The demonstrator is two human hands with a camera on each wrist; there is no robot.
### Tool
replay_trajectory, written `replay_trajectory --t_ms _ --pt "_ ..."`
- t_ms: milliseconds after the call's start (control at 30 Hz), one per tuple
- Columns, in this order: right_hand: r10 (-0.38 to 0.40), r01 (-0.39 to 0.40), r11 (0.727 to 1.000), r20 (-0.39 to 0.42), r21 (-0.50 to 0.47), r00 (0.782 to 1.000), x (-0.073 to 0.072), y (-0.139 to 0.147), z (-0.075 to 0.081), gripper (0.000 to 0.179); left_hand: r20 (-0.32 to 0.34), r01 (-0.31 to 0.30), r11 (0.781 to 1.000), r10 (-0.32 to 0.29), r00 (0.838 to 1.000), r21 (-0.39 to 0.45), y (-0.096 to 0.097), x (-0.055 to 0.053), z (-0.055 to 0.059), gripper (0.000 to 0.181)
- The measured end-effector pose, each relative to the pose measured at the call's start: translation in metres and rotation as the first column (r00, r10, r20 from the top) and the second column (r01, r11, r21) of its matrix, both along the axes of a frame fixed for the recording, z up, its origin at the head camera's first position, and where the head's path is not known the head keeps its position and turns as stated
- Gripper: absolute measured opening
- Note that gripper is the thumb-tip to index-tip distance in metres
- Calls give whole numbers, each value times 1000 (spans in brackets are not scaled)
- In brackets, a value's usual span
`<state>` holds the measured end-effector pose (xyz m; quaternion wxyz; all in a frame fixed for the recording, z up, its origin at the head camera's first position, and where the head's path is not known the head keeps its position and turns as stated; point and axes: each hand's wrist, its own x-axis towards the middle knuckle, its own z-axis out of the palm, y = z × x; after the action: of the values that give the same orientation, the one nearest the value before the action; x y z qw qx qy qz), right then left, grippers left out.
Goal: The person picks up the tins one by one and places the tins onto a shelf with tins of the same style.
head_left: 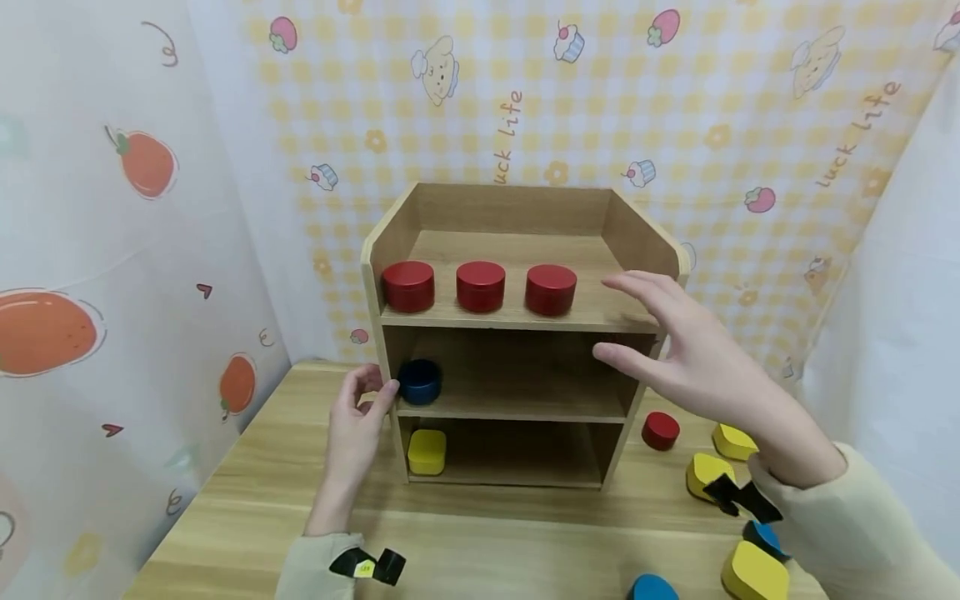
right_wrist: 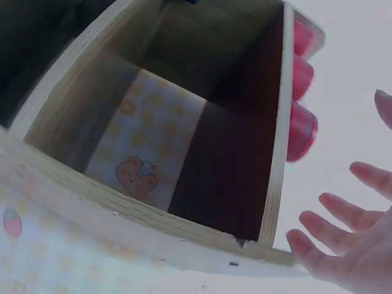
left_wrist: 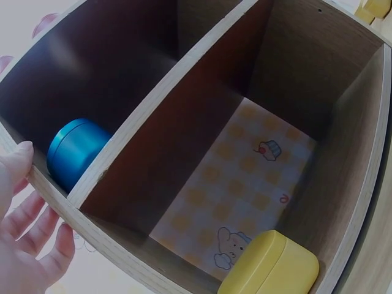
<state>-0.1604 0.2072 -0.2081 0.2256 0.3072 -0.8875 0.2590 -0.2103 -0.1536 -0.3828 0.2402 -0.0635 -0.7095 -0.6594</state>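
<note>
A small wooden shelf unit stands on the table. My left hand holds its left side panel, thumb at the front edge and fingers along the outside. Beside that thumb, a round blue tin sits on the middle level. Below it, a yellow rounded-square tin stands at the left of the bottom level. Three round red tins, the left, the middle and the right, line the top level's front. My right hand, fingers spread and holding nothing, hovers at the unit's upper right.
On the table to the right lie a round red tin, several yellow tins, one of them near the front, and blue tins, one at the lower frame edge. A patterned cloth hangs behind the unit.
</note>
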Motion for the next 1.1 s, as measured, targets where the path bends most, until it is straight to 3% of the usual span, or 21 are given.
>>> replay_trajectory --t_ms 133,267,333,533,633,733,900,1100 --pt "46 -42 989 23 -140 999 4 12 -7 44 -5 -14 1000 14 1000 3 -2 -1 2 33" --pt "96 -61 939 89 -337 991 4 27 -20 31 -18 -17 1000 17 1000 -4 -3 -1 1 32" --pt "125 -68 893 100 -444 987 2 34 -28 28 -24 -14 1000 14 1000 -6 -3 -2 0 32" --pt "193 -102 716 55 -690 980 -7 53 -59 19 -25 -10 1000 10 1000 7 -2 -2 -1 31" --pt "172 -87 663 38 -744 984 -14 61 -74 21 -29 -13 1000 13 1000 8 -1 -2 -1 31" --pt "139 -31 623 72 -782 988 -24 68 -91 24 -34 -10 1000 10 999 6 -1 -3 0 31" --pt "109 94 613 202 -785 973 -39 80 -123 27 -34 -3 1000 2 999 -3 1 -3 0 31" --pt "99 229 617 362 -753 927 -51 91 -157 25 -33 -2 1000 2 999 -4 0 -2 -1 31"
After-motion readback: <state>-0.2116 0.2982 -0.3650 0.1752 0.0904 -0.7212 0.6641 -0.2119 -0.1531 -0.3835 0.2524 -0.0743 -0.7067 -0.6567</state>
